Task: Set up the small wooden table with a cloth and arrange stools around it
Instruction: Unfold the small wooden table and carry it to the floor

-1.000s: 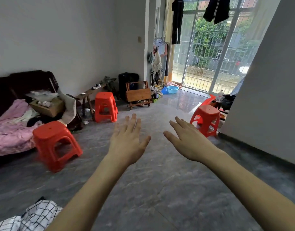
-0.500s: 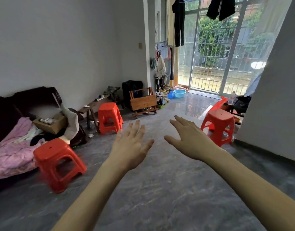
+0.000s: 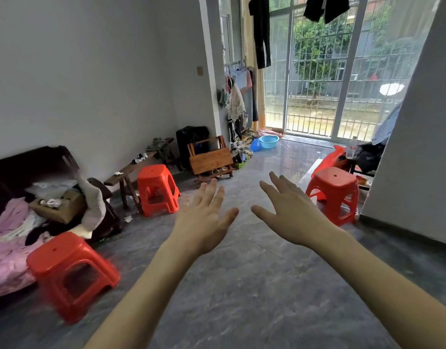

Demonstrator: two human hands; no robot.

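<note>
Wooden table [image 3: 211,161], folded and tipped on its side, leans at the far wall, well beyond both outstretched hands and untouched. Left hand [image 3: 204,222] and right hand [image 3: 290,217] hover over the grey floor [image 3: 242,285], fingers straight and spread, holding nothing. Three orange stools stand apart: the near stool [image 3: 68,270] beside the sofa [image 3: 13,222], the middle stool [image 3: 156,188] by a wooden bench [image 3: 131,170], the right stool [image 3: 334,191] near the right wall. A cardboard box [image 3: 59,206] on the sofa holds small pale items, too blurred to name. A blue basin [image 3: 268,141] sits by the barred door; its contents cannot be seen.
</note>
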